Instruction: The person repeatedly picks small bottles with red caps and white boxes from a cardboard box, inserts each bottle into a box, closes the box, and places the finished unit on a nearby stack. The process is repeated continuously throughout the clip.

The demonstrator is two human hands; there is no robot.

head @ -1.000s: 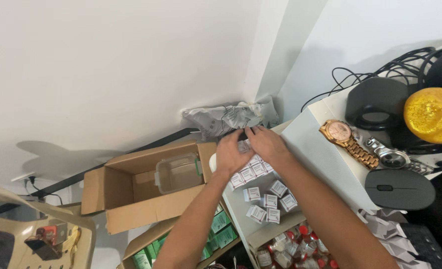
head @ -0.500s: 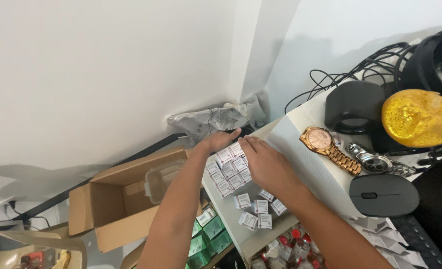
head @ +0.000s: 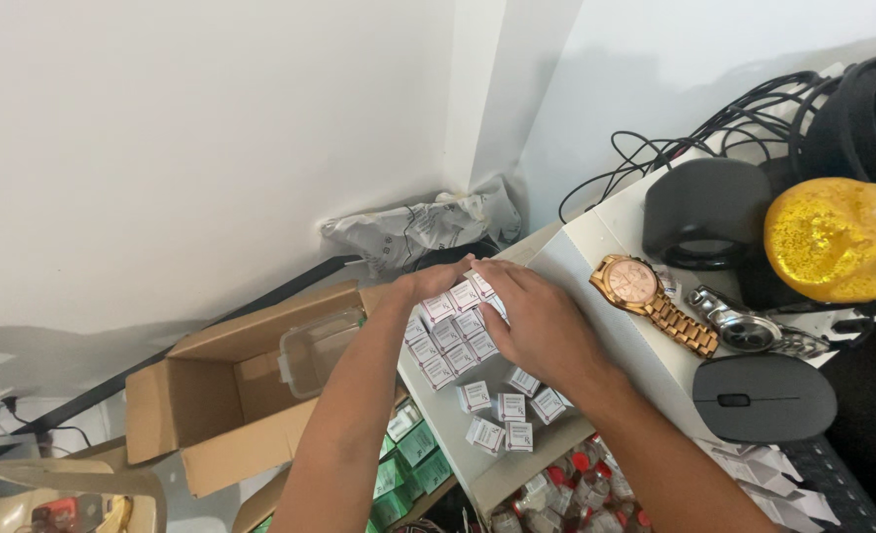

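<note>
At mid-frame, the left hand (head: 420,286) and right hand (head: 537,321) lay flat, unclenched, bracketing the small white boxes (head: 448,336); light, crushable cartons, probably best squeezed at their sides.

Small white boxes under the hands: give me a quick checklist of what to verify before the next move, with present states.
1. Both hands on the block of small white boxes: ok, left hand and right hand press its sides.
2. Block rows even: cannot tell, right hand covers part.
3. Loose boxes apart from block: ok.
4. Gold watch clear of the hands: ok.
5. Cardboard box open: ok, a clear container lies inside.
</note>
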